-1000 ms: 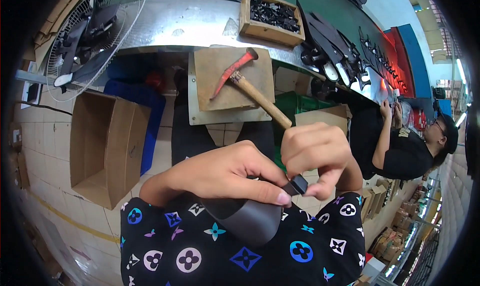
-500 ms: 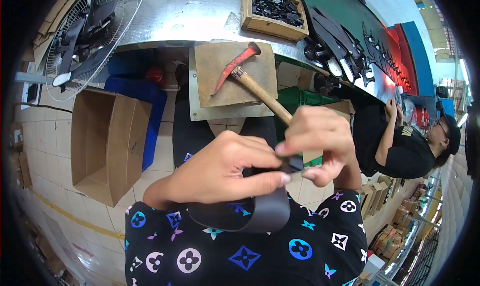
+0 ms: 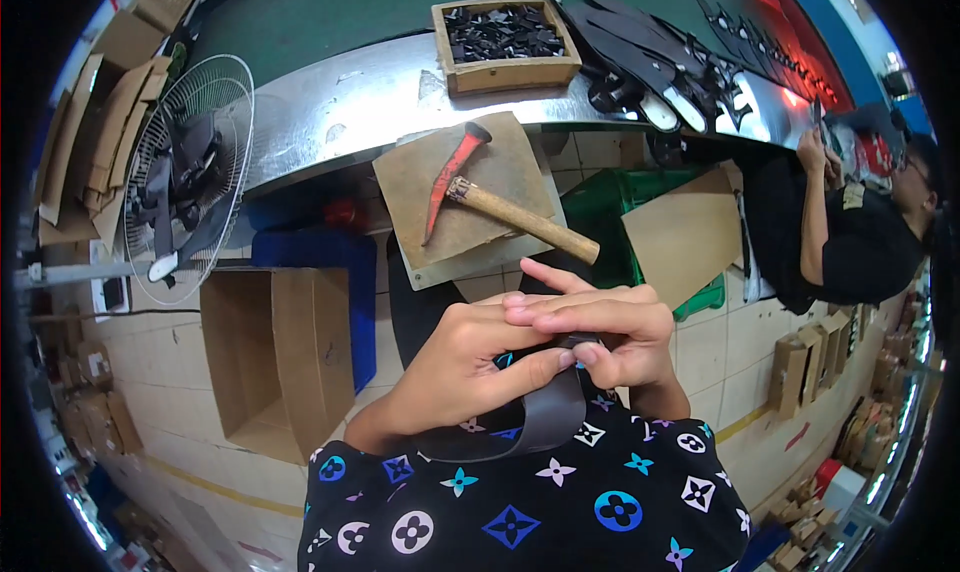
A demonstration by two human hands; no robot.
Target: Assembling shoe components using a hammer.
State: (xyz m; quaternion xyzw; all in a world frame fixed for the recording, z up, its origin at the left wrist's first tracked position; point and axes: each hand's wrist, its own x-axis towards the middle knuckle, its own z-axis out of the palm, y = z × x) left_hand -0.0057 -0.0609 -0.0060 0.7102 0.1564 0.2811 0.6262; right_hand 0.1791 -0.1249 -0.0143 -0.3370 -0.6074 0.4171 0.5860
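Note:
A wide black strap (image 3: 556, 412) is bent into a loop above my lap. My left hand (image 3: 470, 347) pinches it between thumb and fingers near its end. My right hand (image 3: 625, 337) closes on the same end, its thumb beside the left thumb and its fingers over the left fingertips. A small dark piece (image 3: 578, 340) shows between the thumbs, but the fingers cover most of it. Just beyond my hands, a hammer (image 3: 455, 187) with a red pointed head and wooden handle lies on a brown board (image 3: 410, 172).
A wooden box (image 3: 515, 75) of small black pieces and several black straps (image 3: 640, 57) lie on the metal-edged bench (image 3: 350, 97). A wire fan (image 3: 190, 182) holding black pieces and a cardboard box (image 3: 300, 352) are at left. A co-worker (image 3: 865, 237) sits at right.
My right hand has come in against my left, its fingers now lying over the left fingertips. The view has shifted, so the bench and board appear turned.

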